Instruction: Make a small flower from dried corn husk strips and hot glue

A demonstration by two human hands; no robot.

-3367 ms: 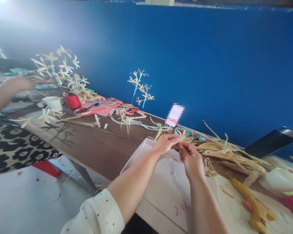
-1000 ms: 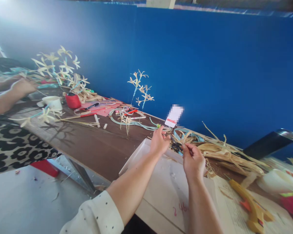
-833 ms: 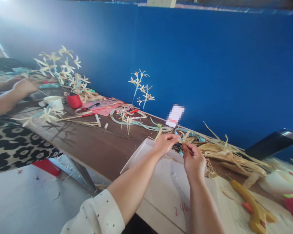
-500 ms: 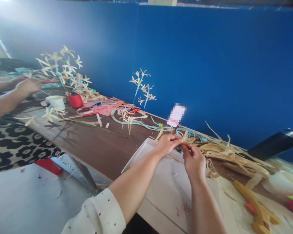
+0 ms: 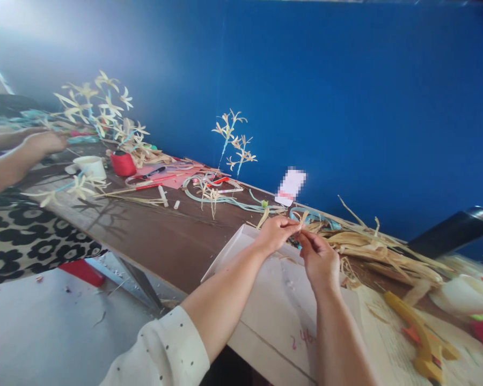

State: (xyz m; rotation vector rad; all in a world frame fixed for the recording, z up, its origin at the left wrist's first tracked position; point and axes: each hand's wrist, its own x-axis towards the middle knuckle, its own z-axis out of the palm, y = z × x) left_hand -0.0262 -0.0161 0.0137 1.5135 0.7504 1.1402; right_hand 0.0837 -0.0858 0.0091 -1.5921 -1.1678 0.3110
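Observation:
My left hand (image 5: 277, 235) is closed, its thumb and fingertips pinching a small pale strip of dried husk (image 5: 303, 219) that sticks up above the fingers. My right hand (image 5: 320, 264) meets it from the right, fingertips pressed together at the base of the same strip. Fingers hide the lower end of the strip. Both hands are over a shallow white box (image 5: 225, 252) with handwritten red marks. Just beyond the right hand lies a heap of dried husk leaves (image 5: 370, 249), partly covering some blue strips.
A yellow glue gun (image 5: 421, 338) lies on papers at right, near a white cup (image 5: 465, 295). Husk flowers on blue stems (image 5: 225, 142) stand by the blue wall (image 5: 346, 96). Left are a red thread spool (image 5: 123, 163), a white mug (image 5: 90, 167) and another person's hand (image 5: 44, 143).
The view has shifted slightly. My right fingertips have come up a little against the left ones, and the husk strip stands slightly higher above my fingers.

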